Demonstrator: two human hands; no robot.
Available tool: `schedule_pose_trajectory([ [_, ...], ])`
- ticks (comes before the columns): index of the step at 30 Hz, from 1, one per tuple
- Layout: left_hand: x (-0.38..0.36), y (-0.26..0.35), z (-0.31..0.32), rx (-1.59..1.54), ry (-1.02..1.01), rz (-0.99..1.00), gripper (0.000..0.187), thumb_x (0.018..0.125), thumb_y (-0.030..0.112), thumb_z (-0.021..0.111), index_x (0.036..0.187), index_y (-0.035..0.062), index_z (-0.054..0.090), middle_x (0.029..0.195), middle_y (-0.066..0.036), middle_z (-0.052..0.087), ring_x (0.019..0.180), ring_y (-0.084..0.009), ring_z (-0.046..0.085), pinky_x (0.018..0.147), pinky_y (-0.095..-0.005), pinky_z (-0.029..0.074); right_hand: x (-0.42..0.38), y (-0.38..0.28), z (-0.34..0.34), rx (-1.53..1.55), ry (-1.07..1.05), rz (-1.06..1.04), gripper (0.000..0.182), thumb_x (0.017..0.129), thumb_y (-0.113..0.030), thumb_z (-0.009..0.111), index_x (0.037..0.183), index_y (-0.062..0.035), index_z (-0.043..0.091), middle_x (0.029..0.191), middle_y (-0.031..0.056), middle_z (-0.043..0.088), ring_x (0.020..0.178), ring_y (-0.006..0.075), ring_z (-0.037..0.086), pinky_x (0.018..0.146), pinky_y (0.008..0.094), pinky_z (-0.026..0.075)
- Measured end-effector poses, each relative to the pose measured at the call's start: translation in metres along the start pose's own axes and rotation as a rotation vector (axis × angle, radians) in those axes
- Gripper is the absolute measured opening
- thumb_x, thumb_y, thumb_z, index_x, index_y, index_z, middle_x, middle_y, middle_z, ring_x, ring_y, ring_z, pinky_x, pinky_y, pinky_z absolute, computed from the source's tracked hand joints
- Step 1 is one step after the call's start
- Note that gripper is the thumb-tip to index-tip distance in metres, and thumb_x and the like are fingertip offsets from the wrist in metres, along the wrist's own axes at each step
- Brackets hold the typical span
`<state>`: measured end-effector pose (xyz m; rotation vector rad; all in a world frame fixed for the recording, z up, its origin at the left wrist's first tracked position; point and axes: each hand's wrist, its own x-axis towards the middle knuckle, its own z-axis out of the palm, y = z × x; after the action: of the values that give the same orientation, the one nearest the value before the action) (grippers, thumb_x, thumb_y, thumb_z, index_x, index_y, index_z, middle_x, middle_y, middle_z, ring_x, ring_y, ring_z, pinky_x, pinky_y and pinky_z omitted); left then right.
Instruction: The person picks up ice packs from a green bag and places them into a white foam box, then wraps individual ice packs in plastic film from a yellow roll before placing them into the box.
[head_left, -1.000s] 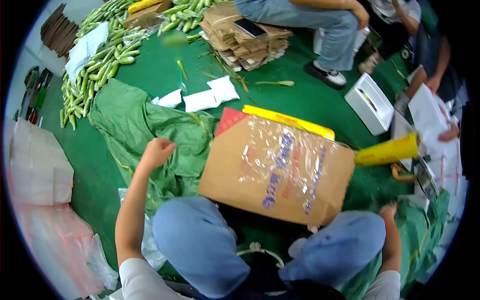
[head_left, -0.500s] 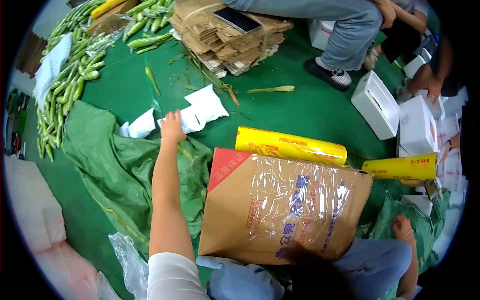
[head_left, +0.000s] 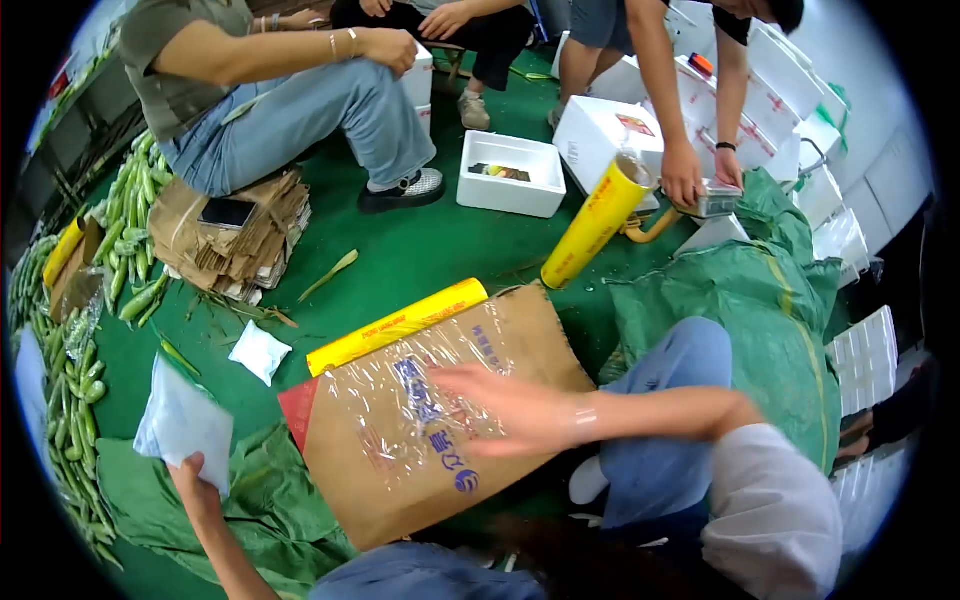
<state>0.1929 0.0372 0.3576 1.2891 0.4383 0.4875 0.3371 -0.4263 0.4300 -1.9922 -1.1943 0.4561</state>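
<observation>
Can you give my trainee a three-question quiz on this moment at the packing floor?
1. True or false: the right hand lies flat across the cardboard box.
2. What does the left hand hold up? A) a white pouch B) a yellow roll C) a phone
3. Fill in: the yellow film roll lies along the box's ____ edge.

Key
1. True; it is spread over the plastic-wrapped top.
2. A, the white pouch.
3. Far, against the green floor.
</observation>
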Motion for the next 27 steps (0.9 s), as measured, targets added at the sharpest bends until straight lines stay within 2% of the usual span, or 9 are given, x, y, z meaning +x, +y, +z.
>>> schedule_pose_trajectory([
  [4, -0.065, 0.053, 0.148, -0.014, -0.222, -0.148, 0.086, 0.064, 0.021, 0.069, 0.139, 0.0000, 0.032, 0.128, -0.016, 0.049, 0.117, -0.0321, 0.051, 0.100, -0.0431, 0.043, 0.026, -0.045, 0.067, 0.112, 0.290, -0.134, 0.101, 0.076, -0.035, 0.076, 0.146, 0.0011, 0.012, 0.148, 0.0273, 0.017, 0.137, 0.0422, 0.022, 0.112, 0.0436, 0.024],
  [8, -0.142, 0.022, 0.248, 0.166, -0.354, -0.403, 0.061, 0.082, 0.012, 0.061, 0.137, -0.0012, 0.037, 0.125, -0.014, 0.054, 0.114, -0.0256, 0.054, 0.096, -0.0389, 0.046, -0.023, -0.074, 0.098, 0.493, 0.504, 0.202, 0.122, 0.063, -0.039, 0.084, 0.146, 0.0043, 0.005, 0.147, 0.0277, 0.017, 0.140, 0.0381, 0.015, 0.116, 0.0430, 0.011],
  [10, -0.162, -0.008, 0.263, 0.193, -0.579, -0.720, 0.049, 0.095, 0.023, 0.051, 0.136, -0.0009, 0.040, 0.130, -0.013, 0.052, 0.118, -0.0241, 0.053, 0.101, -0.0383, 0.043, -0.066, -0.048, 0.110, 0.633, 0.438, 0.377, 0.092, 0.069, -0.028, 0.081, 0.138, 0.0013, 0.026, 0.134, 0.0191, 0.042, 0.124, 0.0290, 0.044, 0.104, 0.0415, 0.038],
  [11, -0.180, -0.027, 0.265, 0.248, -0.683, -0.569, 0.051, 0.096, 0.027, 0.050, 0.138, 0.0000, 0.039, 0.133, -0.013, 0.049, 0.122, -0.0238, 0.049, 0.102, -0.0382, 0.041, -0.088, -0.039, 0.104, 1.285, 0.338, 0.449, 0.064, 0.076, -0.018, 0.074, 0.129, -0.0004, 0.041, 0.119, 0.0117, 0.055, 0.109, 0.0211, 0.056, 0.094, 0.0359, 0.046],
  [14, -0.190, -0.033, 0.263, 0.457, -0.947, -0.448, 0.072, 0.093, 0.043, 0.056, 0.142, -0.0036, 0.031, 0.143, -0.022, 0.038, 0.131, -0.0278, 0.039, 0.105, -0.0372, 0.036, -0.131, -0.009, 0.110, 1.474, 0.681, 0.583, 0.051, 0.077, -0.007, 0.067, 0.124, 0.0003, 0.047, 0.110, 0.0059, 0.058, 0.100, 0.0162, 0.057, 0.086, 0.0313, 0.047],
  [17, -0.160, -0.041, 0.215, 1.002, -0.484, -0.108, 0.081, 0.079, 0.041, 0.074, 0.135, -0.0070, 0.039, 0.130, -0.027, 0.050, 0.114, -0.0339, 0.056, 0.092, -0.0400, 0.047, -0.144, 0.020, 0.083, 0.849, 0.762, 0.639, 0.078, 0.068, -0.008, 0.075, 0.132, 0.0037, 0.033, 0.112, 0.0124, 0.054, 0.101, 0.0204, 0.056, 0.088, 0.0336, 0.047],
  [19, -0.139, -0.057, 0.168, 1.257, -0.227, -0.267, 0.080, 0.079, 0.045, 0.071, 0.130, -0.0082, 0.042, 0.129, -0.029, 0.050, 0.115, -0.0381, 0.054, 0.092, -0.0415, 0.047, -0.134, 0.040, 0.069, 0.349, 0.833, 0.471, 0.094, 0.060, -0.016, 0.077, 0.137, 0.0042, 0.026, 0.118, 0.0203, 0.050, 0.106, 0.0285, 0.053, 0.092, 0.0411, 0.044],
  [23, -0.138, -0.104, 0.154, 1.576, -0.181, -0.206, 0.070, 0.082, 0.048, 0.066, 0.118, -0.0095, 0.048, 0.111, -0.027, 0.061, 0.097, -0.0368, 0.063, 0.081, -0.0414, 0.052, -0.083, 0.053, 0.059, -0.222, 0.649, 0.481, 0.108, 0.051, -0.033, 0.078, 0.142, -0.0054, 0.026, 0.122, 0.0231, 0.044, 0.114, 0.0410, 0.040, 0.099, 0.0523, 0.030],
  [27, -0.149, -0.136, 0.175, 1.575, -0.238, -0.267, 0.059, 0.083, 0.050, 0.061, 0.100, -0.0070, 0.059, 0.101, -0.026, 0.063, 0.096, -0.0377, 0.063, 0.083, -0.0447, 0.051, -0.029, 0.085, 0.084, -0.389, 0.513, 0.338, 0.106, 0.050, -0.028, 0.079, 0.142, -0.0071, 0.030, 0.122, 0.0219, 0.042, 0.115, 0.0396, 0.039, 0.101, 0.0504, 0.029],
])
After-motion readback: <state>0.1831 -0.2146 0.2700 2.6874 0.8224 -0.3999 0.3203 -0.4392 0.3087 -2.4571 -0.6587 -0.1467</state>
